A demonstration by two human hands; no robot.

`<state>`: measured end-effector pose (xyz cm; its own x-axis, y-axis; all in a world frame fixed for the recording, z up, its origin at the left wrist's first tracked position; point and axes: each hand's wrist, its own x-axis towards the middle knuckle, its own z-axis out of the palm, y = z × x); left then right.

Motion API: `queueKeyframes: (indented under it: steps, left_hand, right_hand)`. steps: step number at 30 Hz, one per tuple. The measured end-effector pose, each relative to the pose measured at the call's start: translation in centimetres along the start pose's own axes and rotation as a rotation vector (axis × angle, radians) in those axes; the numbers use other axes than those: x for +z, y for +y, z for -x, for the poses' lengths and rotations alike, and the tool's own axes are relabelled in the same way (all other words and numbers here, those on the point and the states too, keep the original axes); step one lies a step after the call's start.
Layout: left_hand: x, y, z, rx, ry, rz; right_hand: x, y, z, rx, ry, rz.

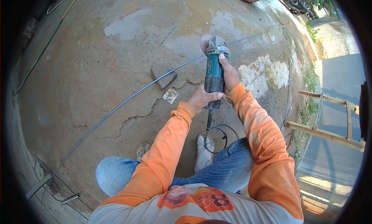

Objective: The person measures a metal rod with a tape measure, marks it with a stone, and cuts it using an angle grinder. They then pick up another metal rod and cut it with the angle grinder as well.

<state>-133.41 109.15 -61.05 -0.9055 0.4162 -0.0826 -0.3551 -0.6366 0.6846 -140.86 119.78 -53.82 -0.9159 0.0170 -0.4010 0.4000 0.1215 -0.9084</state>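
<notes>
grip: left hand [201, 98] fingers closed on rear of teal corded angle grinder [214, 69], right hand [229, 75] fingers wrapped round its body, nearer the head | grinder axis 6–12 o'clock | pinkish disc [204, 42] at 12 | long thin grey steel rod [128, 100] lies 8–2 o'clock on concrete floor [97, 69], crossing beneath head; contact unclear

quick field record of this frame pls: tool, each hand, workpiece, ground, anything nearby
tool: angle grinder, disc at the far end, over the rod; contact unclear
left hand: wrapped round the grinder's rear end
right hand: on the side of the body, thumb toward the head
workpiece: long thin rod lying over a block
ground: cracked concrete, damp patches
cord: looped by the feet
nearby: wooden ladder, right side
</notes>
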Motion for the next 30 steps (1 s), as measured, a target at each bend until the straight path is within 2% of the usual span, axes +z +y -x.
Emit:
queueKeyframes:
  steps: [2, 5, 10, 13, 16, 20, 25, 26, 28, 30]
  left_hand:
    - [-0.1, 0.5, 0.3, -0.048, -0.026, 0.048]
    - [0.6, 1.3, 0.8, -0.060, -0.075, 0.164]
    - [-0.5, 1.0, 1.0, -0.075, -0.059, 0.119]
    - [-0.7, 1.0, 0.8, -0.051, -0.063, 0.090]
    - [-0.3, 1.2, 0.6, -0.050, -0.085, 0.110]
    - [0.1, 1.2, 1.2, -0.062, -0.078, 0.149]
    - [0.5, 1.7, 1.7, 0.002, -0.092, 0.135]
    - [0.4, 1.6, 1.6, 0.000, -0.086, 0.137]
    - [0.1, 1.0, 1.2, -0.031, -0.111, 0.141]
    - [0.1, 0.9, 0.9, -0.025, -0.115, 0.150]
  right_hand:
    - [-0.1, -0.6, 0.6, 0.089, -0.227, -0.369]
    - [-0.3, 0.1, -0.1, 0.108, -0.283, -0.267]
    - [0.8, 0.3, -0.1, 0.107, -0.267, -0.319]
    - [0.7, 0.8, -0.4, 0.136, -0.269, -0.243]
    - [0.9, 0.9, -0.1, 0.000, -0.098, 0.019]
    - [1.2, 0.1, 0.6, 0.072, -0.116, -0.012]
    - [1.4, -0.8, 1.0, 0.020, -0.158, -0.190]
    - [1.4, -0.8, 1.0, 0.026, -0.159, -0.190]
    - [1.4, -0.5, 1.0, 0.031, -0.082, -0.003]
    - [1.7, -0.8, 1.1, 0.049, -0.049, 0.017]
